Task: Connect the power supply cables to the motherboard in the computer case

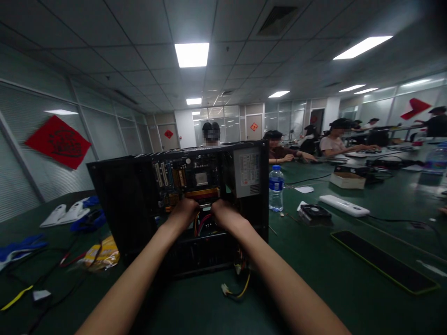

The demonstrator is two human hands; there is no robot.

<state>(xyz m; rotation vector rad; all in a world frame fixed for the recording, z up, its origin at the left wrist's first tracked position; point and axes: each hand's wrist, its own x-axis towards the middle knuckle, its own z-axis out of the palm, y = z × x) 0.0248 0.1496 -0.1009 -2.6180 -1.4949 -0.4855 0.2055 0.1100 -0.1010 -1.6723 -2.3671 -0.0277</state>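
Note:
A black computer case (146, 253) stands on the table before me, its open side facing me. Inside are a motherboard (201, 179) and, at upper right, a power supply (248, 172) with a label. Both hands reach into the case at the lower edge of the board, close to an orange-yellow memory slot (202, 192). My left hand (186, 210) is curled closed, and my right hand (223, 213) likewise, a short gap to its right. Their fingertips are blurred and hidden, so what they grip cannot be made out. Coloured cables (203, 222) run between and below the hands.
A loose power connector (226, 289) hangs at the case's front. To the right are a water bottle (276, 188), a cooling fan (315, 214), a white power strip (344, 205) and a dark mat (384, 261). Gloves (87, 218), a yellow packet (102, 253) and cables lie left. People sit beyond.

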